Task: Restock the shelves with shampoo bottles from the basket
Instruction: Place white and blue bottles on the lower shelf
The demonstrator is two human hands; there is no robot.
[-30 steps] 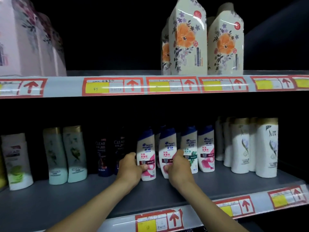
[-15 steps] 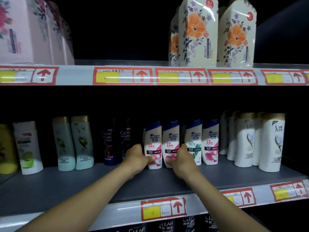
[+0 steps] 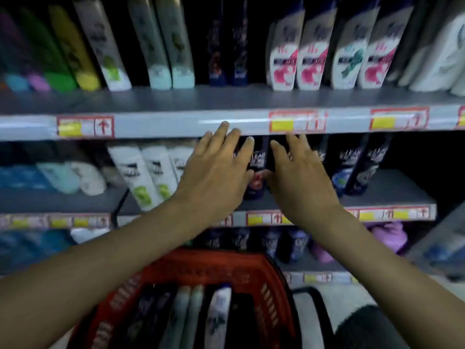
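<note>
Left hand (image 3: 216, 172) and right hand (image 3: 299, 177): fingers spread, holding nothing, raised before dark shampoo bottles (image 3: 256, 170) above red basket (image 3: 266, 278).

Upper shelf (image 3: 226, 100) across top: bottle row (image 3: 319, 51) standing along it. Middle shelf (image 3: 392, 192) below, more bottles on it. Left hand (image 3: 216, 172) and right hand (image 3: 299, 177) side by side before middle shelf, dark bottle (image 3: 256, 167) between them (contact unclear, blurred). Basket (image 3: 266, 278) below hands, before lowest shelf, bottles lying in it.
</note>
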